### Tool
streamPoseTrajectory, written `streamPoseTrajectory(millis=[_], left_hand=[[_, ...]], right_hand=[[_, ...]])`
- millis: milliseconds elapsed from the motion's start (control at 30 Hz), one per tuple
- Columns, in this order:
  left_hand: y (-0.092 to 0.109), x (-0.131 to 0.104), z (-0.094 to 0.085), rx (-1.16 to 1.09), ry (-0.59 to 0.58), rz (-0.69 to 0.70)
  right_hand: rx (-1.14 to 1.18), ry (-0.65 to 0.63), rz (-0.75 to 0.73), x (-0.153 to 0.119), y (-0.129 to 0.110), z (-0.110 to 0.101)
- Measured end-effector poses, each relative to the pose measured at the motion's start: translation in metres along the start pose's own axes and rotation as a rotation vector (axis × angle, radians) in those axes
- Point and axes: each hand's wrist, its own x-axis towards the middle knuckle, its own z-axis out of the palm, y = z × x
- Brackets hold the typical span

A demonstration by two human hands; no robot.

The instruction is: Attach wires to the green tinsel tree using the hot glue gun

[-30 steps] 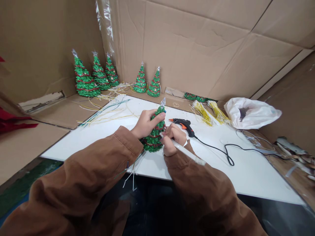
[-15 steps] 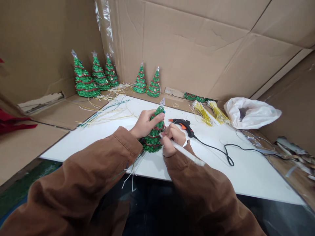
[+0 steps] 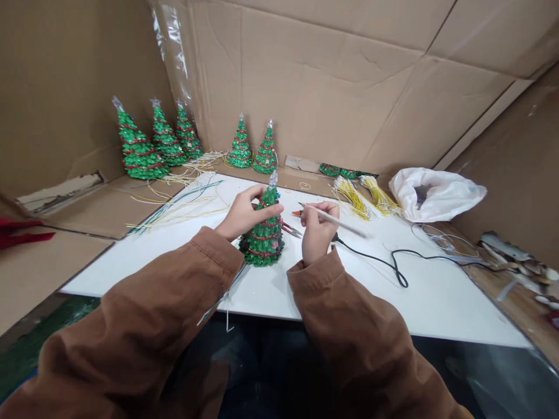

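Note:
A green tree ornament [image 3: 264, 238] with red garlands and a clear star on top stands upright near the white board's front edge. My left hand [image 3: 248, 213] is wrapped round its upper part from the left. My right hand [image 3: 318, 230] is closed on a slender pale stick [image 3: 345, 224], apart from the tree on its right. Between the tree and my right hand lie red-handled snips [image 3: 291, 230]. Behind my right hand sits the glue gun, mostly hidden, with its orange nozzle [image 3: 297, 213] showing.
Finished-looking trees [image 3: 142, 154] stand at the back left, two more [image 3: 265, 152] at the back. Yellow and white wire bundles [image 3: 353, 198] and a white plastic bag [image 3: 437, 195] are at the back right. A black cord [image 3: 371, 255] crosses the white board [image 3: 454, 302].
My right hand has drawn back from the tree to the right, with the stick in it, uncovering the snips. The tree is turned slightly in my left hand. The camera view has shifted a little.

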Motion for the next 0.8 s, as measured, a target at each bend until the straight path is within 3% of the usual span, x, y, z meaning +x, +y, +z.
streamPoseTrajectory(millis=[100,233,400,500,600,667,800], left_hand=[[0.000,0.003,-0.003,-0.009,0.139,0.009],[-0.003,0.005,-0.007,-0.132,0.274,-0.046],[-0.001,0.004,-0.011,-0.359,0.212,-0.083],[0.004,0.003,-0.011,-0.497,0.157,-0.074],[0.008,0.000,-0.011,-0.574,0.112,-0.116],[0.009,-0.001,-0.011,-0.593,0.091,-0.143],[0.008,-0.003,-0.015,-0.595,0.091,-0.158]], right_hand=[[-0.174,-0.088,0.204,0.016,0.016,-0.005],[-0.517,-0.347,0.119,0.022,0.023,-0.016],[-1.012,-0.593,0.052,0.012,0.013,-0.017],[-1.110,-0.686,0.029,0.008,0.010,-0.016],[-1.006,-0.669,0.038,0.009,0.010,-0.015],[-0.765,-0.681,0.065,0.009,0.007,-0.014],[-0.214,-0.930,0.232,0.002,-0.002,-0.010]])
